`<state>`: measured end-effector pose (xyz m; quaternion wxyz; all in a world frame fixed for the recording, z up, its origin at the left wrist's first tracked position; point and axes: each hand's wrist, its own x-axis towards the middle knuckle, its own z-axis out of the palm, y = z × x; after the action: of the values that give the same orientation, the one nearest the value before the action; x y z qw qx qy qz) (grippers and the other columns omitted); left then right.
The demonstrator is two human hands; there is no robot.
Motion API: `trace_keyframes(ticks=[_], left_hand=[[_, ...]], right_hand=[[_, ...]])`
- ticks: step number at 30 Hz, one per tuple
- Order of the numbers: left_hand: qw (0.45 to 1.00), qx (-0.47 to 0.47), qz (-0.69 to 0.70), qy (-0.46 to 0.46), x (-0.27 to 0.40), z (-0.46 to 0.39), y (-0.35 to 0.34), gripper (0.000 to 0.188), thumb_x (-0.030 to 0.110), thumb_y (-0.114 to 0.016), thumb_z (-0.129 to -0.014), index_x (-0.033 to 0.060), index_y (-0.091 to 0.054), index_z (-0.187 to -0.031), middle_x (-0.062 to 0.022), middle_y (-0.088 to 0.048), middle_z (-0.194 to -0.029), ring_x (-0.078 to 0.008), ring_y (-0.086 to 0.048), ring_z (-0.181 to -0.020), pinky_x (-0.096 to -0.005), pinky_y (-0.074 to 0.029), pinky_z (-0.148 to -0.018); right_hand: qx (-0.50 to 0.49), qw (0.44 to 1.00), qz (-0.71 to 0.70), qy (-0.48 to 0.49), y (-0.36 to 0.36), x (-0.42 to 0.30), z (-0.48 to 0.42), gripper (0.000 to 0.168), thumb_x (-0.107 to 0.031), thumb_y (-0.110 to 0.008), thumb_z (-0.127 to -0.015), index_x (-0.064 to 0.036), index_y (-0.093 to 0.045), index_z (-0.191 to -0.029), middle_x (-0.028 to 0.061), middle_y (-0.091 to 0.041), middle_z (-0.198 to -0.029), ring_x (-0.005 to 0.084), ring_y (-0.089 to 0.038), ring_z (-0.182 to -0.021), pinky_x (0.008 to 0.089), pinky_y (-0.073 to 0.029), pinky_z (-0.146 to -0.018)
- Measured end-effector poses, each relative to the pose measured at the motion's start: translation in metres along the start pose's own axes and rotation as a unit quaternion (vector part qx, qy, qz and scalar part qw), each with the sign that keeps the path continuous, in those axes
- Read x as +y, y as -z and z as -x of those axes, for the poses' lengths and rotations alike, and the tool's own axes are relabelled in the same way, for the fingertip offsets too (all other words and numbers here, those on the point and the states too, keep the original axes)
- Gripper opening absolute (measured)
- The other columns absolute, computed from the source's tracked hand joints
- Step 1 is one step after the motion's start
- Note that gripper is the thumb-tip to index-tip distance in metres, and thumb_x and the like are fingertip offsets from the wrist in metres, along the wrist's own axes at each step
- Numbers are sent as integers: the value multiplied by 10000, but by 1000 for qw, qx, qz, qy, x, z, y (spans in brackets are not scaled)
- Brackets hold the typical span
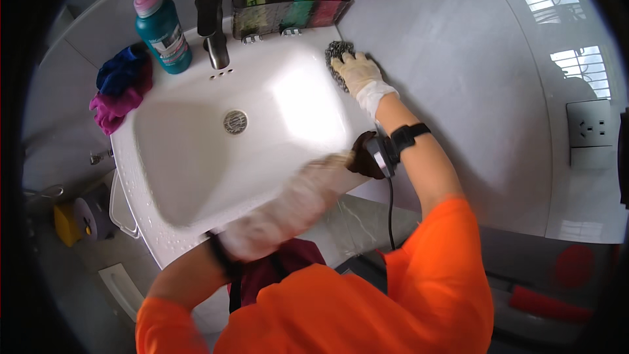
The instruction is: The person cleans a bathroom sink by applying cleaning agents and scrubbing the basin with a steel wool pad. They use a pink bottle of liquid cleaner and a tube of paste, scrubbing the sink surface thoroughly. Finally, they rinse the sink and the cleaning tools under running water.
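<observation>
Along the right rim of a white washbasin [196, 172], my right hand [359, 73], in a pale glove, presses a grey metal scouring pad [339, 50] near the back corner. My left hand [300, 196], gloved and blurred by motion, reaches across the basin's front edge. Its fingertips meet a dark brown item [366, 157], perhaps a cloth, at the front right corner; whether they grip it is unclear. A dark metal faucet [216, 34] stands at the back. Left of it are a teal bottle with a pink cap [164, 34] and blue and magenta cloths [120, 83].
A translucent caddy [270, 14] holding a tube, a bottle and a pink box sits behind the basin. A wall socket [589, 125] is at the right. A black cable [391, 216] hangs from the device on my right wrist. Water drops dot the left rim.
</observation>
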<state>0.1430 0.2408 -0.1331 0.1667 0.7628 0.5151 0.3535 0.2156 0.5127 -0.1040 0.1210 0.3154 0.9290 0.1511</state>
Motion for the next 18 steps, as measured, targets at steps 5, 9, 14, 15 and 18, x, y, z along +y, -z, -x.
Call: trace_keyframes(ticks=[5, 9, 14, 15, 18], left_hand=[[974, -219, -56, 10, 31, -103, -76, 399, 266, -649, -776, 100, -624, -1138, -110, -442, -1347, -332, -365, -1282, -463, -307, -1030], [960, -261, -93, -40, 37, -77, -71, 430, 239, -693, -715, 85, -627, -1111, -108, -559, -1137, -326, -483, -1138, -447, -410, -925], [906, -108, 281, 297, -6, 13, 35, 351, 151, -664, -748, 3, -599, -1059, -159, -565, -1116, -317, -551, -1000, -389, -431, -923], [922, -45, 263, 281, -18, 33, 57, 313, 130, -659, -770, 6, -598, -1051, -146, -571, -1087, -297, -560, -977, -373, -442, -909], [901, 112, 243, 341, -51, 85, 120, 165, 12, -661, -793, -11, -612, -948, -118, -557, -1060, -226, -566, -945, -313, -468, -854]], right_hand=[[-255, 960, -108, 37, 27, -5, 90, 617, 51, -546, -778, -151, -435, -1350, 169, -390, -1403, 364, -438, -1230, 412, -387, -1043], [-227, 972, -40, 40, 36, -6, 100, 432, -79, -561, -820, -144, -534, -1247, 88, -485, -1351, 301, -507, -1114, 372, -420, -960], [15, 987, -153, -44, -19, -6, 119, 451, -22, -592, -763, -136, -551, -1198, 113, -561, -1215, 318, -508, -1094, 389, -453, -915], [20, 977, -197, -73, -15, -16, 139, 453, -15, -589, -759, -130, -551, -1196, 118, -557, -1223, 328, -506, -1092, 397, -451, -916], [-37, 966, -235, -102, 3, -68, 206, 445, -11, -577, -752, -83, -574, -1191, 164, -561, -1192, 374, -505, -1085, 410, -445, -929]])
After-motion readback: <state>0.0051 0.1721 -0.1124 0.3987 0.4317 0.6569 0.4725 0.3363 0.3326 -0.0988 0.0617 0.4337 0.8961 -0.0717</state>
